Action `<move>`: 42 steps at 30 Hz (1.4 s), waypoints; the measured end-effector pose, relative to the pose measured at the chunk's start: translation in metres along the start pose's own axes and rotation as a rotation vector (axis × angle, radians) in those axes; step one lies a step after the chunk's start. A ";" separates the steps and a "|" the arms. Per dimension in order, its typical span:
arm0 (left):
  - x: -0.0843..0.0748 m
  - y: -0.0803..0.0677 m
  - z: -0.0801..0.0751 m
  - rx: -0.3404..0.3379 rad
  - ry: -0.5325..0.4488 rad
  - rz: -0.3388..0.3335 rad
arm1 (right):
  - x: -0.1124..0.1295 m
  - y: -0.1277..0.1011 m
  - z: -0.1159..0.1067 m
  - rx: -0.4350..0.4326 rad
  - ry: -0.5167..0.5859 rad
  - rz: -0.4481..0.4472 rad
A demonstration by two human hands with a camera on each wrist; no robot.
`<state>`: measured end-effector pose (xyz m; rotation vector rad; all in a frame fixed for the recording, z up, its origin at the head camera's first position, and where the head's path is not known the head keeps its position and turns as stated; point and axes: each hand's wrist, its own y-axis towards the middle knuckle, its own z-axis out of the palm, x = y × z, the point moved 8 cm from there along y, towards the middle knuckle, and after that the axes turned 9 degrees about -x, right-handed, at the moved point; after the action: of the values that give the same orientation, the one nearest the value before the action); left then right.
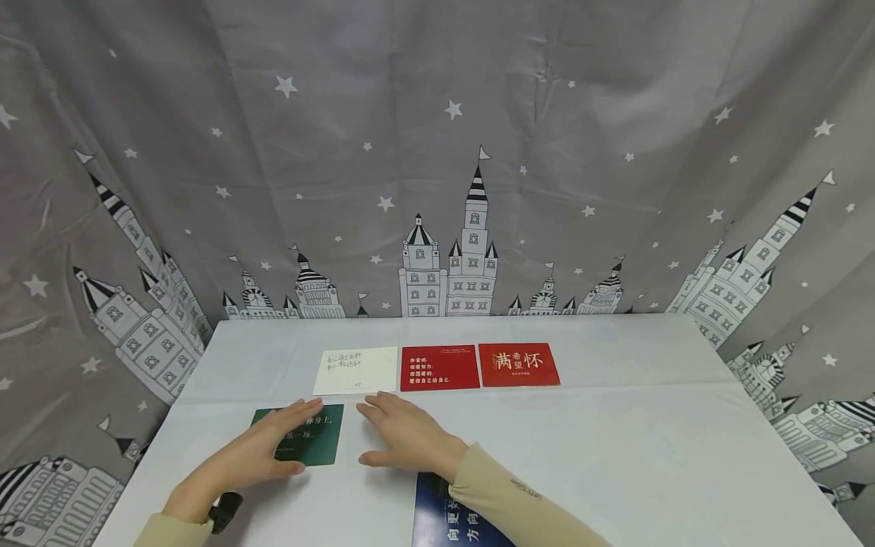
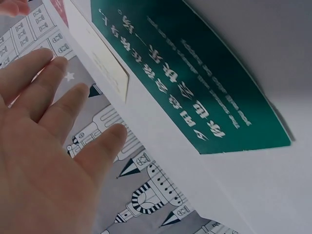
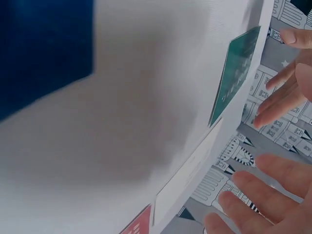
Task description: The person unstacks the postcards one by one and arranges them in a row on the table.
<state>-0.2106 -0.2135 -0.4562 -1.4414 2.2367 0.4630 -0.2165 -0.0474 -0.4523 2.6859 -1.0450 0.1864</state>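
A green card printed with pale characters lies flat on the left of the white table. My left hand is over its left part with fingers spread, hiding some of the print. In the left wrist view the fingers hold nothing, and a gap shows between them and the green card. My right hand is just right of that card, fingers extended and nothing in them. Beneath the right forearm lies a dark blue card with white characters, partly covered by the sleeve.
Along the back of the table lie a white card with handwriting-like lines, a dark red card and a brighter red card, side by side. A grey curtain with castles and stars hangs behind.
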 end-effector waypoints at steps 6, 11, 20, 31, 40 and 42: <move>-0.008 0.000 0.001 -0.008 0.019 -0.002 | -0.010 -0.011 -0.007 -0.013 0.030 0.025; -0.017 0.001 0.004 -0.011 0.038 0.007 | -0.018 -0.020 -0.016 -0.050 0.038 0.046; -0.034 0.003 0.010 -0.022 0.022 0.023 | -0.026 -0.035 -0.025 -0.109 0.046 0.027; -0.048 0.004 0.018 -0.027 -0.022 0.031 | -0.042 -0.053 -0.036 -0.150 0.064 0.059; -0.062 0.006 0.026 -0.033 -0.033 0.074 | -0.058 -0.070 -0.042 -0.150 0.085 0.112; -0.065 0.007 0.027 -0.035 -0.036 0.085 | -0.061 -0.073 -0.043 -0.155 0.090 0.119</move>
<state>-0.1883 -0.1472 -0.4450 -1.3484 2.2782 0.5534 -0.2127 0.0554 -0.4375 2.4567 -1.1435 0.2365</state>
